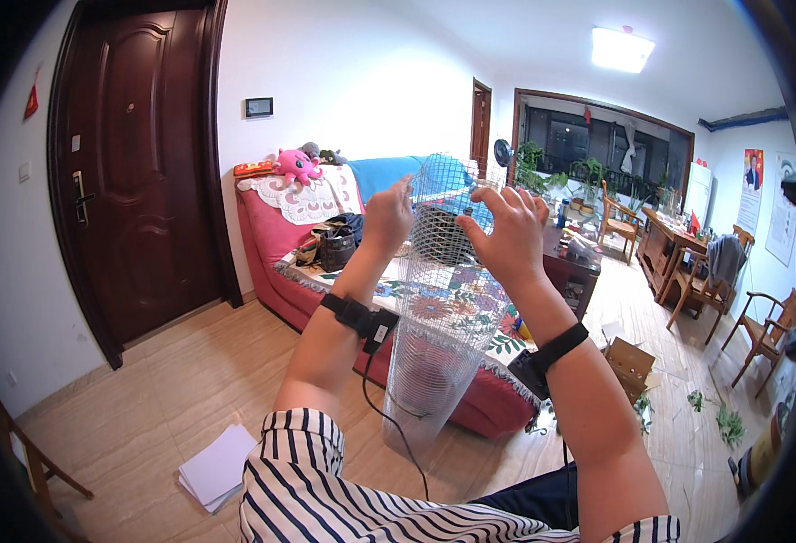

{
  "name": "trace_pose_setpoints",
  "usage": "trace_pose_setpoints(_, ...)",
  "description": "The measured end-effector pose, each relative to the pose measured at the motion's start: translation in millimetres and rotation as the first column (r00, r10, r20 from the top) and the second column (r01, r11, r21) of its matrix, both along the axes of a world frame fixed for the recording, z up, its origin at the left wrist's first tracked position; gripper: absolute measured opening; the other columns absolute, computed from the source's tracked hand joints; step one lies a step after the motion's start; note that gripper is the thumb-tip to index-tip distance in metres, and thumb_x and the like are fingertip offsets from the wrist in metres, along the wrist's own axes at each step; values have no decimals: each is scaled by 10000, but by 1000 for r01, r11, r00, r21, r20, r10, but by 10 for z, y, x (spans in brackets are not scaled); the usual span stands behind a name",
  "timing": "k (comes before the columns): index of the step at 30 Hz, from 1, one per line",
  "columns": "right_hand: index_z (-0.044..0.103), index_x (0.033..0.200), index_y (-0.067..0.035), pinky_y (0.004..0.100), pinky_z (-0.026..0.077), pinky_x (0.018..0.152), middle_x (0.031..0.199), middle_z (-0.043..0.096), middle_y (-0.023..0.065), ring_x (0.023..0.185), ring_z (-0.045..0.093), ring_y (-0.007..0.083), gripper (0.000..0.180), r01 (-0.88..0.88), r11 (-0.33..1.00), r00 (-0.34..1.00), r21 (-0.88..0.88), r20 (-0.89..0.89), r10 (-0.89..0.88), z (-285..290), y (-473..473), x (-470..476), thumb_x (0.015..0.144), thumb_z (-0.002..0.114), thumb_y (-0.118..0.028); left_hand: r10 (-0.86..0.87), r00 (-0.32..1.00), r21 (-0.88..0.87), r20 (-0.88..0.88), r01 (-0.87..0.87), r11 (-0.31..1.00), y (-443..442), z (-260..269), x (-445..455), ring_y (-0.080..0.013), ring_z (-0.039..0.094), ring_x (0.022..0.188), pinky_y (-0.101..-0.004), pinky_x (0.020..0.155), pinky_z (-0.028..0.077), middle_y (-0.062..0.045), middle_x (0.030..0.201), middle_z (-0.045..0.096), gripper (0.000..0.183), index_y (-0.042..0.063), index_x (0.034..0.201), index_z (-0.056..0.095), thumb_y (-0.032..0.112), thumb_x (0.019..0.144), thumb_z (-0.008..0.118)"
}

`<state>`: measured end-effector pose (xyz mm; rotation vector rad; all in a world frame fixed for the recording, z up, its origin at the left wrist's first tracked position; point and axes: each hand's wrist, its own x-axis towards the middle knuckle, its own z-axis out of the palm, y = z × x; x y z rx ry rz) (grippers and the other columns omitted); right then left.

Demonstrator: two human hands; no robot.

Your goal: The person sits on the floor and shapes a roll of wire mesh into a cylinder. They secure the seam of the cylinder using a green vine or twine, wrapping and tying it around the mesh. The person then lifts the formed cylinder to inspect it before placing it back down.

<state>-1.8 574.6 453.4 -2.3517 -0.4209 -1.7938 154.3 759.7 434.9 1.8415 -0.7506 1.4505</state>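
Observation:
A tall roll of metal wire mesh [449, 298] stands on the floor before me, tapering towards the top in this view. My left hand [389, 214] is curled against its upper left side, gripping the mesh edge; the fingertips are partly hidden. At the upper right side is my right hand [512, 231], its thumb and bent fingers spread at the mesh. Whether they pinch the wire cannot be made out. Black straps with small devices circle both wrists, and a cable hangs from the left device [379, 331].
Close behind the mesh is a red sofa [269, 224] with a floral cover and a bag [338, 250]. White sheets [218, 468] lie on the floor at left. A cardboard box [630, 363] and plant cuttings [730, 424] lie right, near wooden chairs [768, 332]. A dark table [574, 265] adjoins the sofa.

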Motion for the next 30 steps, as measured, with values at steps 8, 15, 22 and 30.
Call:
trace_pose_setpoints(8, 575, 1232, -56, 456, 352, 1014, 992, 659, 117, 1035, 605, 277, 603, -42, 997, 984, 67, -168, 52, 94, -264, 119, 839, 757, -476, -178, 982, -114, -66, 170, 979, 76, -32, 259, -265, 750, 825, -335, 706, 593, -225, 990, 731, 252, -24, 1216, 644, 58, 996, 554)
trace_pose_setpoints(15, 121, 1596, -210, 682, 102, 1160, 1626, 65, 233, 1506, 63, 469, 1022, 10, 998, 996, 54, 90, -15, -301, -492, 386, 846, 713, -573, -625, 717, -213, -310, 588, 780, 145, -140, 532, -260, 639, 1131, -340, 958, 487, -270, 1277, 631, 819, -6, 1569, 131, 430, 1021, 554)
trace_pose_setpoints(22, -66, 1555, -91, 701, 182, 1126, 1511, -17, 472, 1425, 26, 642, 1367, -34, 915, 999, 402, 18, 29, -888, -930, 477, 682, 746, -758, -613, 540, -326, -577, 536, 779, 448, -1320, 299, -358, 370, 1430, -441, 1140, 316, -241, 1550, 362, 941, 69, 1599, 112, 679, 967, 449)
trace_pose_setpoints(30, 199, 1551, -85, 559, 270, 1171, 1558, 242, 247, 1458, 229, 443, 1168, -19, 999, 997, -39, 73, 22, -529, -834, 131, 730, 751, -705, -717, -106, -634, -689, -390, 668, 797, -4222, -119, -429, 440, 1338, -555, 1082, 386, -288, 1484, 405, 1057, -24, 1533, 256, 751, 871, 537)
